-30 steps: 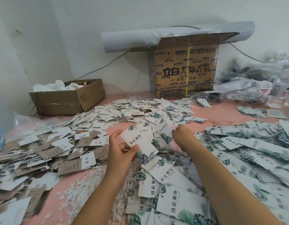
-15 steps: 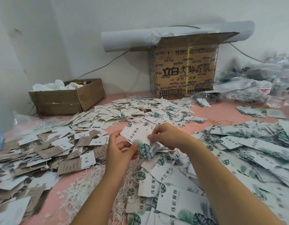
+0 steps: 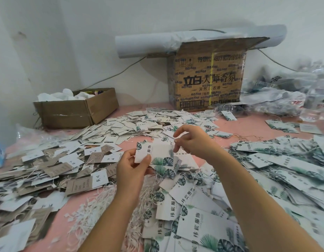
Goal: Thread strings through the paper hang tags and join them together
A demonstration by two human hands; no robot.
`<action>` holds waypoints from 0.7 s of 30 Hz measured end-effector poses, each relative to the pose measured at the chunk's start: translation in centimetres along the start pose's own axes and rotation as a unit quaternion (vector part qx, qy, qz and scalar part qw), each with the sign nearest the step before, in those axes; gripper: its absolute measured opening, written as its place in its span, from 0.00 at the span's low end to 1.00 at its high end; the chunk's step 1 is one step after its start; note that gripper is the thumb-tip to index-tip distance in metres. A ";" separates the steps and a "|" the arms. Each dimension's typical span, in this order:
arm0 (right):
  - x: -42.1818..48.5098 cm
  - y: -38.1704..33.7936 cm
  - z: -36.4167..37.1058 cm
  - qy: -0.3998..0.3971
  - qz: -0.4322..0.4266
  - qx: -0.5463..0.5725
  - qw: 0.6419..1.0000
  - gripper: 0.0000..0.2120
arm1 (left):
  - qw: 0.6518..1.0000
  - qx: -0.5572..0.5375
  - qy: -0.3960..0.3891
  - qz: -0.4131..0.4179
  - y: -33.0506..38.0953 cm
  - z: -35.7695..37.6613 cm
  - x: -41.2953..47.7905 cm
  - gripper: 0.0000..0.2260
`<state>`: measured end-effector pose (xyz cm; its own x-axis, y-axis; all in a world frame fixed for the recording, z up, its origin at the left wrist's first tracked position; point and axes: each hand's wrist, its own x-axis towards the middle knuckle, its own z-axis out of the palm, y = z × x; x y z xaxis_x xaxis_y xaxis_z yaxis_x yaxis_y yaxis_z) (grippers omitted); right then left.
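Grips a small stack of leaf-printed hang tags (image 3: 155, 155) in the left hand (image 3: 133, 171), thumb curled over the near corner, raised above the pink table (image 3: 248, 124) and its tag heaps. Shows the right hand (image 3: 193, 142) off the stack's face, where it lay half a second ago, now at the upper right edge, thumb and forefinger pinched, other fingers lifted. Cannot tell whether a string is pinched. Points, by judgement, to threading under way, joining not yet done.

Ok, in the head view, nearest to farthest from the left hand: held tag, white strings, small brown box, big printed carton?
1. Held tag, pinched in the left hand.
2. White strings, on the table just left of that wrist.
3. Small brown box, back left.
4. Big printed carton, far back, right of centre.
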<state>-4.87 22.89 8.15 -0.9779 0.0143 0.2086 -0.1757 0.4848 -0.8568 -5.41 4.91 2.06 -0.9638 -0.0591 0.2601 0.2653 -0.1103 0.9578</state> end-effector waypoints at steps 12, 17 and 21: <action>-0.4 -1.3 0.1 -0.036 -0.108 0.178 0.977 0.06 | 1.000 0.003 -0.002 0.003 0.3 0.2 0.0 0.11; -0.5 -2.0 1.2 -0.005 -0.118 0.002 0.993 0.06 | 0.999 0.007 -0.027 0.027 1.2 0.9 -0.4 0.16; -0.3 -2.0 0.9 0.013 -0.120 -0.074 0.990 0.08 | 0.999 0.019 -0.018 0.038 1.7 1.3 -0.5 0.19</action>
<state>-4.34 21.13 9.41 -0.9063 -0.0960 0.4115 -0.3826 0.5996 -0.7029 -4.50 6.01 3.68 -0.9416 -0.0301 0.3354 0.3367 -0.0696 0.9390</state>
